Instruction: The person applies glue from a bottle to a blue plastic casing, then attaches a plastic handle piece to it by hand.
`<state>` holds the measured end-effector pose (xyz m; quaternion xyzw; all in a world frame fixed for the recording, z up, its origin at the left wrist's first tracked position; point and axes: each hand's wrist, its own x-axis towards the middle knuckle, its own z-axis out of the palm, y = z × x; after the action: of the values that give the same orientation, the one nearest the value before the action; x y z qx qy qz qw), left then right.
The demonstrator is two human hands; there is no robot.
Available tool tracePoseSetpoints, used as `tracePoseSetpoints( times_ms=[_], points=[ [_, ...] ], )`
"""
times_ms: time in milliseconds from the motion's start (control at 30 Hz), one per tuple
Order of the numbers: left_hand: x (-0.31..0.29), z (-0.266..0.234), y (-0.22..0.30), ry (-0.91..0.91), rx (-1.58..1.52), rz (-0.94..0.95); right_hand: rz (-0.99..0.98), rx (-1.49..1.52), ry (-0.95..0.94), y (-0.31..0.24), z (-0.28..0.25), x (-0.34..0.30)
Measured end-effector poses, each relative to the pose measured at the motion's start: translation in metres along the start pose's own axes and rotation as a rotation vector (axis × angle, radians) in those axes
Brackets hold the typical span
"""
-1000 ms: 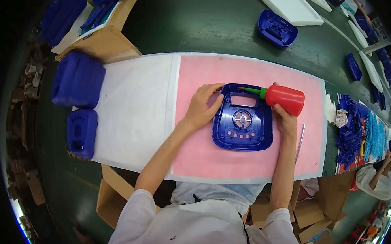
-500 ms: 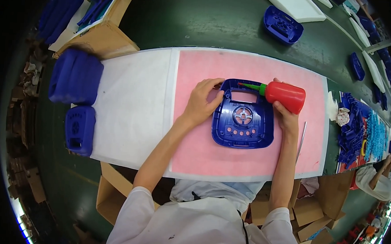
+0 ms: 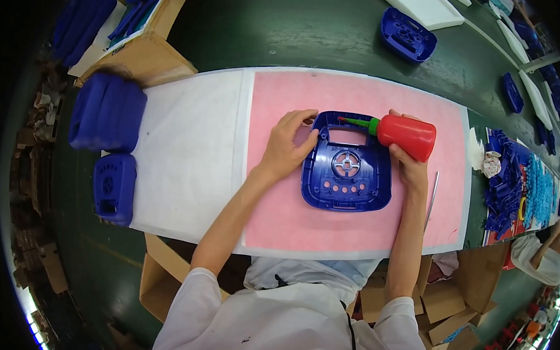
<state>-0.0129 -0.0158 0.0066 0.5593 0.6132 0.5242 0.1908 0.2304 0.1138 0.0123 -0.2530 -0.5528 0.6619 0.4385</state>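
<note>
- We find the right hand (image 3: 413, 169) closed around a red squeeze bottle (image 3: 407, 136), held just past the right edge of the blue plastic panel (image 3: 348, 163).
- The bottle lies on its side, long axis running left, its green nozzle (image 3: 357, 122) over the panel's top edge beside the rectangular cut-out.
- The left hand (image 3: 286, 145) rests open on the panel's upper-left corner, fingers spread, pressing rather than gripping.
- The panel lies flat at the centre of the pink mat (image 3: 356, 172); both hands touch or flank it, the right nearer the nozzle.
- Right of the panel, a thin metal rod (image 3: 432, 199) lies on the mat.
- Well left of the panel, stacked blue housings (image 3: 106, 112) sit beyond a white sheet (image 3: 189, 151). Nothing obstructs the nozzle.
</note>
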Motion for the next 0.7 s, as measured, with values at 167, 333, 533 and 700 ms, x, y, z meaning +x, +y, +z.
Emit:
tracePoseSetpoints(
  times_ms=[167,333,533,700],
  points=[
    [-0.0006,0.0,-0.0016,0.01,-0.005,0.001,-0.025,-0.015,-0.02,-0.0008,-0.0002,0.0003],
    [0.0,-0.0011,-0.0015,-0.007,0.009,-0.004,-0.05,-0.021,-0.02,0.0,-0.0015,0.0004],
    [-0.0005,-0.0003,-0.0013,-0.019,0.036,0.006,-0.097,-0.141,-0.057,-0.0049,0.0035,0.0007],
    [-0.0003,-0.0011,-0.001,-0.015,0.033,0.009,-0.104,-0.128,-0.04,-0.0041,0.0052,-0.0003]
  ],
)
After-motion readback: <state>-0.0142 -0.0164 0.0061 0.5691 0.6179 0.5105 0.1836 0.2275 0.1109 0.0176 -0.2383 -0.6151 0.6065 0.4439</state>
